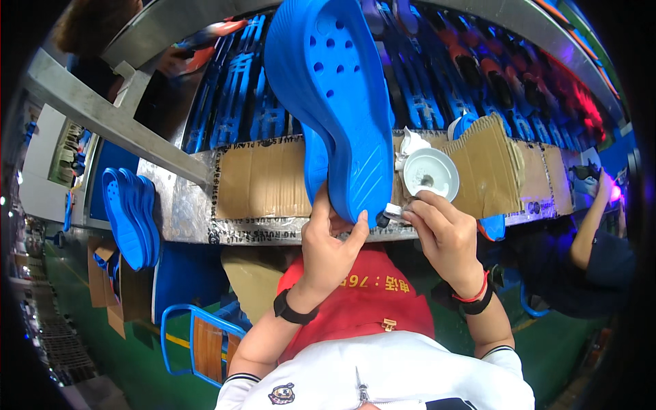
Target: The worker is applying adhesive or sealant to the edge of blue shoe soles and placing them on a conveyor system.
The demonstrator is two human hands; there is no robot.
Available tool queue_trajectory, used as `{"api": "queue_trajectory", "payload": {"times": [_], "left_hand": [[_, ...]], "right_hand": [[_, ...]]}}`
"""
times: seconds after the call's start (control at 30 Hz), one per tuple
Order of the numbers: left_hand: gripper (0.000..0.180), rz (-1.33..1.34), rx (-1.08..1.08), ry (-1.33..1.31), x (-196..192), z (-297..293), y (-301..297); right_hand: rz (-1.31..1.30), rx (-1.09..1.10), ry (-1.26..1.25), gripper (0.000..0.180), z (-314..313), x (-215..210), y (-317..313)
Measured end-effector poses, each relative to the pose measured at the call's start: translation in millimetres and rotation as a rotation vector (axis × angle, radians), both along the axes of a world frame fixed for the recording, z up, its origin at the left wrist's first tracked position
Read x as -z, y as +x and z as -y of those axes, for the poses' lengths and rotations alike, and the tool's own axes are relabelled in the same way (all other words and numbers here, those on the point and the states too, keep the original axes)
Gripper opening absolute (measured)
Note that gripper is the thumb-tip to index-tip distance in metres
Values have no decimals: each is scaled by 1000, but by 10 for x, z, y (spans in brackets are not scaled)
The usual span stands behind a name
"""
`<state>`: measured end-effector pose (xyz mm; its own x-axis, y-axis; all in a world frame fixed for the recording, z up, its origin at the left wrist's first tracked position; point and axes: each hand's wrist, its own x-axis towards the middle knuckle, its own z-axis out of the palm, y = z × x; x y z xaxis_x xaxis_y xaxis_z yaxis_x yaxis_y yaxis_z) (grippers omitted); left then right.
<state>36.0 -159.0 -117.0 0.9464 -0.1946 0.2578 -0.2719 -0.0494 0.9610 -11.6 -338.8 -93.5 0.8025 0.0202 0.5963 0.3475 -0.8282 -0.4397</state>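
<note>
A large blue foam shoe sole [359,137] with round holes stands upright before me, heel end down; a second blue sole [315,160] shows behind its left edge. My left hand [329,249] is closed round the lower end, thumb in front and fingers partly hidden behind. Beside that end, my right hand [443,236] pinches a small white piece [393,210] with a dark tip, close to the sole's edge. Whether it touches the sole, I cannot tell. Just beyond the right fingers sits a white bowl [447,162] with a little whitish stuff in it.
Cardboard [263,179] covers the bench's near strip, with crumpled white cloth or paper [411,141] by the bowl. Behind runs a rack of blue and dark soles [417,89]. Several blue soles [130,219] lean at the left. A metal bar [116,119] crosses there; a co-worker's arm [593,222] is at right.
</note>
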Motion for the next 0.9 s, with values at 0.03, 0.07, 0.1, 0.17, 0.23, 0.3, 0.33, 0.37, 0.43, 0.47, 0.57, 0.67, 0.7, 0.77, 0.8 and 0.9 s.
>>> {"api": "queue_trajectory", "payload": {"times": [0.03, 0.07, 0.1, 0.17, 0.23, 0.3, 0.33, 0.37, 0.43, 0.47, 0.57, 0.67, 0.7, 0.77, 0.8, 0.9], "left_hand": [[62, -17, 10, -3, -12, -1, 10], [62, -35, 21, -6, -17, 4, 27], [62, -21, 22, -9, -44, 10, 45], [65, -81, 44, -102, -128, 16, 76], [66, -82, 70, -139, -180, -11, 127], [65, -55, 95, -95, -294, -77, 176], [66, -65, 113, -93, -386, -122, 183], [66, -48, 138, -94, -452, -147, 234], [66, -70, 208, -201, -622, -152, 346], [64, -7, 245, -198, -717, -148, 404], [60, -123, 321, -271, -1154, -43, 477], [55, -94, 388, -266, -1468, -27, 604], [53, -76, 414, -284, -1549, 38, 703], [47, -28, 472, -324, -1728, 188, 1037], [43, -3, 501, -343, -1814, 256, 1284], [32, 51, 509, -559, -2225, 433, 2106]], "right_hand": [[16, 28, -9, 15, 9, -20, -3], [32, 57, -17, 16, 28, -25, -1], [40, 75, 13, 16, 64, -16, 3], [59, 110, 51, 15, 134, -34, -2], [44, 168, 119, 13, 198, -72, -46], [69, 203, 127, 13, 242, -91, -130], [63, 229, 144, 13, 261, -83, -158], [68, 228, 130, 12, 297, -58, -170], [58, 233, 147, 12, 321, -25, -178], [59, 233, 165, 12, 325, -5, -185], [76, 246, 167, 12, 371, 30, -228], [82, 251, 187, 12, 349, -18, -289], [77, 263, 197, 12, 359, -15, -308], [55, 288, 210, 12, 384, -17, -336], [58, 281, 199, 12, 379, 3, -342], [71, 226, 138, 11, 349, 36, -289]]}}
